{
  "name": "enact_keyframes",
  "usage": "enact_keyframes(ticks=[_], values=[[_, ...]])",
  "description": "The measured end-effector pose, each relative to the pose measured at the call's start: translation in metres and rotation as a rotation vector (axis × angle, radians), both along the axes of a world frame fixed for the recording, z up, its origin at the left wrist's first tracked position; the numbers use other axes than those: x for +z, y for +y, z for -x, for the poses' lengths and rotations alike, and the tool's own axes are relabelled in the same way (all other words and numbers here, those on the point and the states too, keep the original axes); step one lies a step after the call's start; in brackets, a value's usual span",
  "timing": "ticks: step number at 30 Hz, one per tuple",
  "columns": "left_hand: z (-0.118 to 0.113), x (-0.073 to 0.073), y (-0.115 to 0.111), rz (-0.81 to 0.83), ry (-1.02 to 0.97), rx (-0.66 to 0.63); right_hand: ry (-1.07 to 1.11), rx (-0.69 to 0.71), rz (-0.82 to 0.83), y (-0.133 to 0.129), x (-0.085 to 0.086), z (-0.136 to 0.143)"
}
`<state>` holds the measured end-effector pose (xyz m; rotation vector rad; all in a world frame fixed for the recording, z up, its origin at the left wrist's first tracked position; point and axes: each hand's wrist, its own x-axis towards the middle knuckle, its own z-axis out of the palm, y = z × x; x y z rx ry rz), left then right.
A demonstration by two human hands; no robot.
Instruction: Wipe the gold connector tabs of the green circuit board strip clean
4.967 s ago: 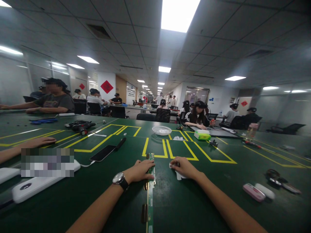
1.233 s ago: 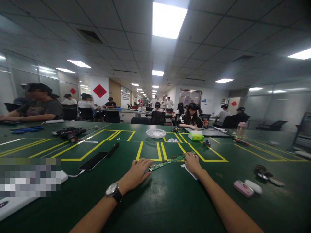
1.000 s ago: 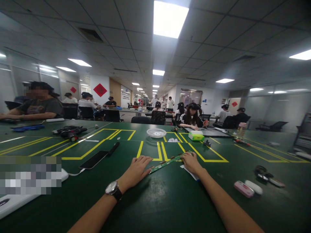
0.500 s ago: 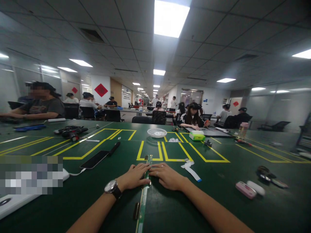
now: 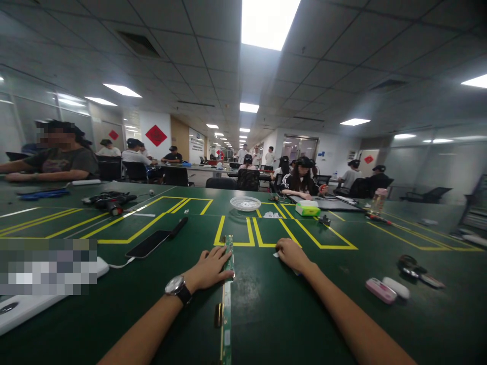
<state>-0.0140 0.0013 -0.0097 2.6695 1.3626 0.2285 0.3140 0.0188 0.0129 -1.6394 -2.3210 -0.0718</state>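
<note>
A long, narrow green circuit board (image 5: 227, 319) lies lengthwise in front of me, with a bronze-coloured flexible piece (image 5: 218, 315) at its left side. My left hand (image 5: 211, 268), wearing a watch on its wrist, rests on the upper part of the board. Its fingers are stretched over the board and the thumb lies across it. To the right, my right hand (image 5: 292, 254) is closed over a white ribbon cable (image 5: 276, 255). Only small bits of the cable show beside the fingers; the hand covers the rest.
Yellow tape outlines mark the green table (image 5: 258, 324). A clear round dish (image 5: 245, 204) and a tissue pack (image 5: 308, 208) stand farther back. At left lie a phone (image 5: 149, 244) and a white device; a pink case (image 5: 381, 290) and keys (image 5: 418, 271) lie right. Co-workers sit beyond.
My right hand has left the circuit board and moved right onto the ribbon cable, closing over it. My left hand stays on the board, which has shifted slightly.
</note>
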Motion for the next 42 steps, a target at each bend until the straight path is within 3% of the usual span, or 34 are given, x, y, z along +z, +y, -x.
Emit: enact_keyframes(ticks=[5, 8, 15, 26, 42], values=[[0.000, -0.002, 0.001, -0.003, 0.009, -0.004, 0.109, 0.396, -0.002, -0.015, -0.001, 0.041], [-0.001, -0.002, 0.001, -0.024, 0.020, 0.005, 0.149, 0.498, -0.034, -0.022, 0.000, 0.057], [-0.005, 0.002, -0.003, -0.026, 0.059, 0.018, 0.093, 0.226, -0.144, -0.021, -0.006, 0.059], [-0.005, 0.004, -0.006, -0.019, 0.062, 0.021, 0.067, 0.469, -0.126, -0.035, -0.009, 0.081], [-0.006, 0.003, -0.005, -0.008, 0.072, 0.006, 0.025, 0.472, -0.144, -0.039, -0.008, 0.086]])
